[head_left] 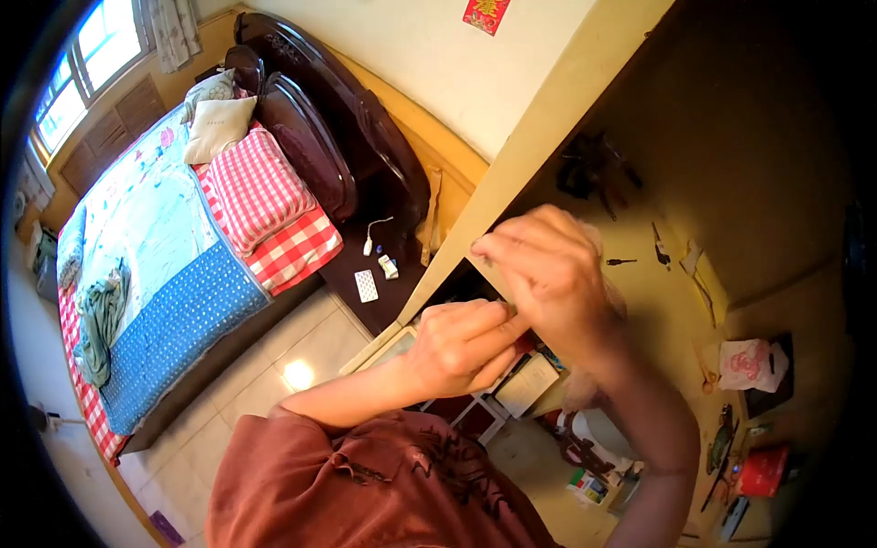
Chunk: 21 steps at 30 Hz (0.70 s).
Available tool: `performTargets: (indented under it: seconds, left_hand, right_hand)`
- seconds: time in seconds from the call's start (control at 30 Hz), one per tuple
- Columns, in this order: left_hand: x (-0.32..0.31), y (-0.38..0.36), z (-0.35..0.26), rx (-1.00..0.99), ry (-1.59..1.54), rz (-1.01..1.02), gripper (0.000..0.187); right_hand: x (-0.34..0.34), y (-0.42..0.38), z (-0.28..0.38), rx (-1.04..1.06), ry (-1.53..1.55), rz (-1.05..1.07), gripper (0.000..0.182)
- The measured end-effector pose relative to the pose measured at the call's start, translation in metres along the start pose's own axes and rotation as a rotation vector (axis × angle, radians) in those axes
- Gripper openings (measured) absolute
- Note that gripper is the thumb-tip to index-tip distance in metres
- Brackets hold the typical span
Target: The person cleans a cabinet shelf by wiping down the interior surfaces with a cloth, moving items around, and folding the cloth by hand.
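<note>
Both hands are raised in front of the chest and meet near the middle of the view. My left hand (466, 347) has its fingers curled and pressed together; whatever is between them is too small to make out. Just above and to the right, my right hand (548, 274) is bent at the wrist, with thumb and forefinger closed together around something I cannot make out. Its lower edge touches or overlaps the left fingertips. Behind the hands runs the edge of a cream cabinet (539, 132).
A bed (164, 310) with checked pillows (260, 187) stands at the left. A dark bedside table (343, 283) holds a blister pack (366, 286). On the cabinet's shelf lie a cable (621, 262), scissors (706, 374), a printed bag (751, 363) and a red box (764, 470).
</note>
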State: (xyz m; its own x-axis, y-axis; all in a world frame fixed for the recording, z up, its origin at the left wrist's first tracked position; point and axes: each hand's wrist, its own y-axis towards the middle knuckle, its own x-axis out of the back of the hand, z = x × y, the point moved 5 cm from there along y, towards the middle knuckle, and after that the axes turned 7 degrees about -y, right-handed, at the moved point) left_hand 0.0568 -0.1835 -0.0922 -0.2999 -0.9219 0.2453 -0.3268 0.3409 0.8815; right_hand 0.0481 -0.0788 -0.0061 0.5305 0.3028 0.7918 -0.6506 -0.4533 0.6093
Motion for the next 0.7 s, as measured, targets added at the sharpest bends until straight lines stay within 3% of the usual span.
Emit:
performTargets:
  seconds: [0.13,0.23,0.37,0.43,0.7]
  left_hand:
    - [-0.001,0.002,0.0,0.01,-0.029,-0.029,0.039]
    - [-0.002,0.001,0.002,0.005,-0.026,-0.029,0.041]
    - [0.001,0.005,-0.002,0.04,-0.014,-0.019,0.04]
    - [0.0,0.001,-0.001,0.034,-0.021,-0.022,0.039]
    - [-0.001,0.002,0.0,0.028,-0.016,-0.027,0.036]
  right_hand:
    - [0.001,-0.007,-0.025,-0.197,-0.127,0.052,0.016]
    - [0.001,-0.001,-0.007,-0.043,-0.04,0.013,0.016]
    - [0.0,-0.007,-0.025,-0.155,-0.087,0.055,0.016]
    - [0.0,-0.001,-0.011,-0.031,-0.016,0.023,0.014]
    - [0.005,0.001,-0.01,-0.052,-0.075,0.028,0.011]
